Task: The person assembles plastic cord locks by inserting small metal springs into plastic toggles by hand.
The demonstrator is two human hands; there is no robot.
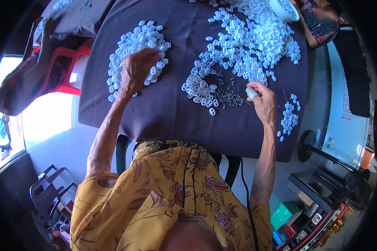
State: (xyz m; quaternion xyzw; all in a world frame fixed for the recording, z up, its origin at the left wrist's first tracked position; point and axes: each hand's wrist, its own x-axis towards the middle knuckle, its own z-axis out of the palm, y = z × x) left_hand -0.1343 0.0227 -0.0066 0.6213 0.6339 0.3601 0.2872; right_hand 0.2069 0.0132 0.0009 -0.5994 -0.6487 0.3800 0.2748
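Left hand: the left hand (136,71) lay knuckles-up on the smaller heap of small white oval plastic pieces (132,54) at 11 o'clock on the table; its fingers were curled down into the heap, but whether they pinched a piece could not be told.
Right hand: the right hand (264,102) sat at 3 o'clock, fingers clenched around a small pale cylindrical object (251,93) that stuck out toward the table's middle.
Small grey pins: a scatter of thin dark metal pins (230,96) lay just beside the right hand, at its 9 o'clock.
Large heap: a wide spread of the same white oval pieces (251,46) ran from the pins up to 1 o'clock.
Small cluster: a few white pieces (289,119) lay at the right hand's 4 o'clock.
Table: a dark purple cloth-covered table (176,113) bore everything.
Bowl: a white round bowl (282,10) stood at the far edge, 1 o'clock.
Chair: a red plastic chair (65,69) stood at 9 o'clock beside the table.
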